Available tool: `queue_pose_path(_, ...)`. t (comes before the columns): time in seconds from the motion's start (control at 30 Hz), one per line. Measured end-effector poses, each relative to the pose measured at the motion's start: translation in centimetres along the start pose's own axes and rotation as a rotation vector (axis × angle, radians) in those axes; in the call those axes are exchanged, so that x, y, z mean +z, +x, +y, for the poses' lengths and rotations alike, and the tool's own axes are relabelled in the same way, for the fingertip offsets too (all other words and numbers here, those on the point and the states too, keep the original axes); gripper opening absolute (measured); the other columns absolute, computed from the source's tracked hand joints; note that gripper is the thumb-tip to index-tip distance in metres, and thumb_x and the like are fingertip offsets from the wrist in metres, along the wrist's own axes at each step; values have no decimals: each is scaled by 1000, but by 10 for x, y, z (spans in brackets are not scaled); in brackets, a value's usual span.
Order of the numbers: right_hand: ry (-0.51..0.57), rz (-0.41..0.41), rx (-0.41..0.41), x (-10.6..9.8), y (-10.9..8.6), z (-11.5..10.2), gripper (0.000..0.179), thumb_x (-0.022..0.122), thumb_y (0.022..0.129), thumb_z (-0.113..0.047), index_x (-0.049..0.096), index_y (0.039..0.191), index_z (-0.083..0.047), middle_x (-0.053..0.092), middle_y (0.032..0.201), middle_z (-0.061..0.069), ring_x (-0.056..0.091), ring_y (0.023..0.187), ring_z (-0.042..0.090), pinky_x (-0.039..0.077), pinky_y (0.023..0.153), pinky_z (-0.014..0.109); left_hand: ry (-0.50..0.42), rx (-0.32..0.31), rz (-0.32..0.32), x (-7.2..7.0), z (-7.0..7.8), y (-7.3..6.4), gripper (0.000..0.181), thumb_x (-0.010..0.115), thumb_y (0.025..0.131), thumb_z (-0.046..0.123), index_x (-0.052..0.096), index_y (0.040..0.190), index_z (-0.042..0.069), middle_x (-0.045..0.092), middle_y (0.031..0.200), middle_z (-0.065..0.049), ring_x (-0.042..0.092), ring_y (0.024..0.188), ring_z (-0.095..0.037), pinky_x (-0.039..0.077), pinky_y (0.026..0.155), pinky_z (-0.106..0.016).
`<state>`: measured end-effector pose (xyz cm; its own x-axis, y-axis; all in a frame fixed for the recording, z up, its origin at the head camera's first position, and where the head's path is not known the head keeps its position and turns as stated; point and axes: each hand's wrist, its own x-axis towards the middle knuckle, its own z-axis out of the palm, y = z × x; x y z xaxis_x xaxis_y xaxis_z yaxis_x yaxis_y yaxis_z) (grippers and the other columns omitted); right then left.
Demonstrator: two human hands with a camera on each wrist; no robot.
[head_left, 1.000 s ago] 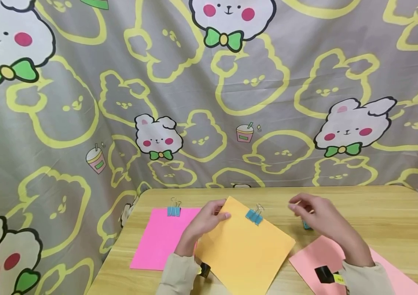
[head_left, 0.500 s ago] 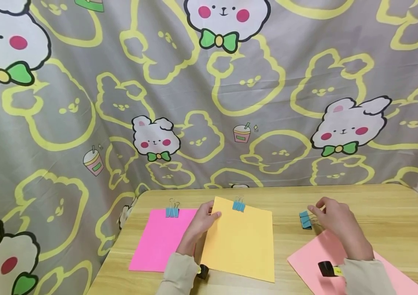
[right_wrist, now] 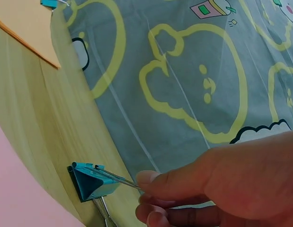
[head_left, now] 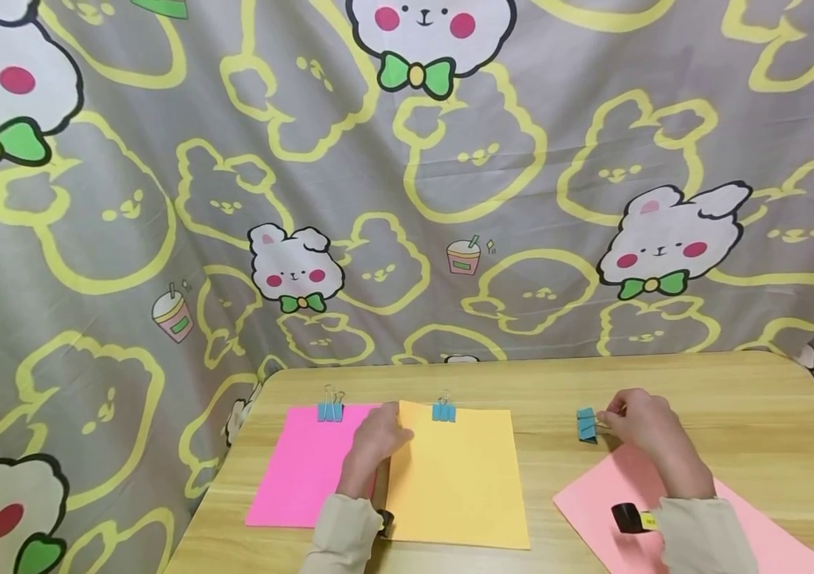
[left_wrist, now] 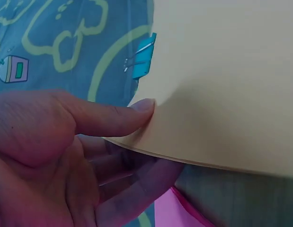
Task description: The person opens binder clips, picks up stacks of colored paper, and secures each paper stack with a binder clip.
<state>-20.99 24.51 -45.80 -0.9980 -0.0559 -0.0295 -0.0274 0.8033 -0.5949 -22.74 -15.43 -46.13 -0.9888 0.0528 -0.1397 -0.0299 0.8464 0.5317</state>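
My left hand (head_left: 375,440) pinches the upper left corner of a yellow-orange paper stack (head_left: 458,482), thumb on top and fingers beneath, as the left wrist view shows. A blue binder clip (head_left: 444,411) grips that stack's top edge. My right hand (head_left: 646,426) pinches a wire handle of another blue binder clip (right_wrist: 96,180) between thumb and fingers. Nothing is between that clip's jaws, and its other handle points downward in the right wrist view. Below the right hand lies a pink paper stack (head_left: 593,502), turned at an angle and partly covered by the forearm.
A magenta paper stack (head_left: 299,470) with a blue binder clip (head_left: 331,411) on its top edge lies at the left, partly behind the left hand. The wooden table (head_left: 543,391) ends at a grey patterned curtain (head_left: 378,183) along the back and left.
The left hand has swung the yellow-orange stack from tilted to nearly straight and lowered it beside the magenta stack. The right hand has reached the loose binder clip and taken its handle.
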Motion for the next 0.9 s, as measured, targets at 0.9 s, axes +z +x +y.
queue_pose_path(0.9,80,27,89,-53,-21,14,47,74,94,-31,59,116,8,59,118,36,57,102,51,53,73,50,169,351,-177,37,102,-37,36,75,96,27,71,124,5,74,93,-1,65,75,-6,51,63,-23)
